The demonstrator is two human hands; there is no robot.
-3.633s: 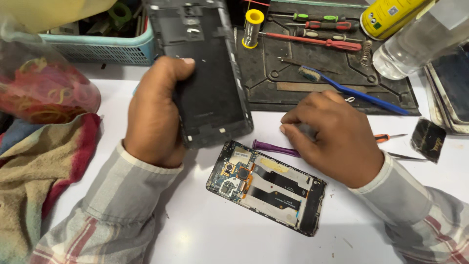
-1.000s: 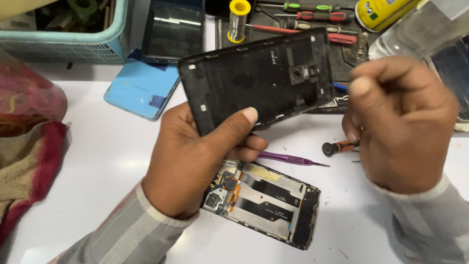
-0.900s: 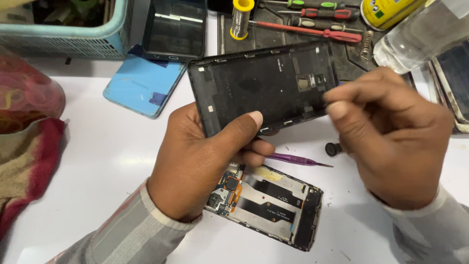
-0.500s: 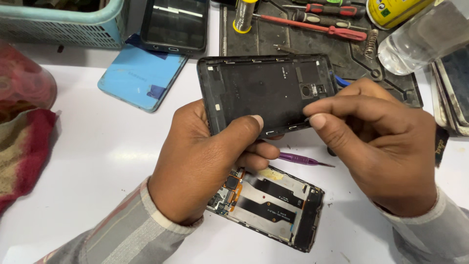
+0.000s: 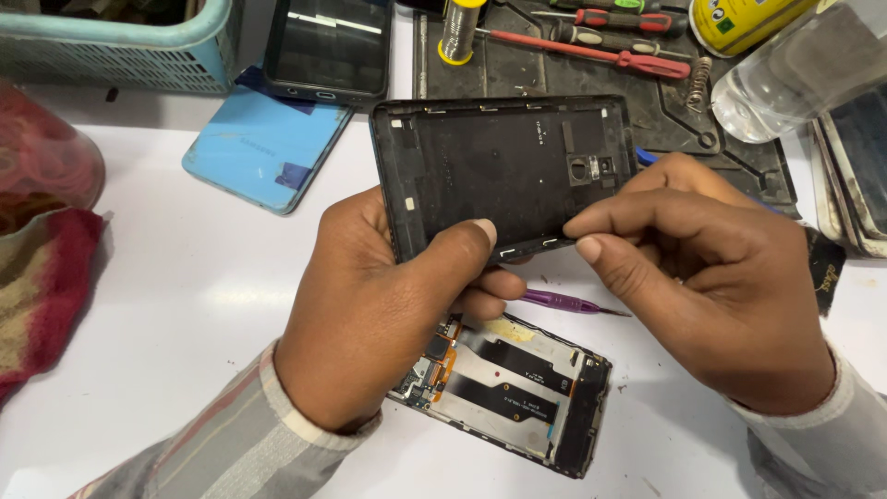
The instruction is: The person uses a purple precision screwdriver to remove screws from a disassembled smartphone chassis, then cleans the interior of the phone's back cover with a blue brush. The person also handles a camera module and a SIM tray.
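Two hands: both grip one black phone back cover (image 5: 504,176), held in the air above the desk (image 5: 185,296).
Left hand (image 5: 370,314): fingers clenched on the cover's near-left corner, thumb pressed on its inner face.
Right hand (image 5: 721,286): thumb and forefinger pinch the cover's near edge, close beside the left thumb.
Below the fingers: opened phone body (image 5: 513,393) lies flat on the desk, circuit side up, partly under the left hand.
Between the hands: purple pry tool (image 5: 568,302) rests on the desk.
Beyond the fingers: dark work mat (image 5: 665,102) with a red screwdriver (image 5: 591,54); a blue phone (image 5: 263,152) to the far left.
Risk: the thin cover could flex or crack if the pinch twists it; a slip would drop it onto the bare circuit board.
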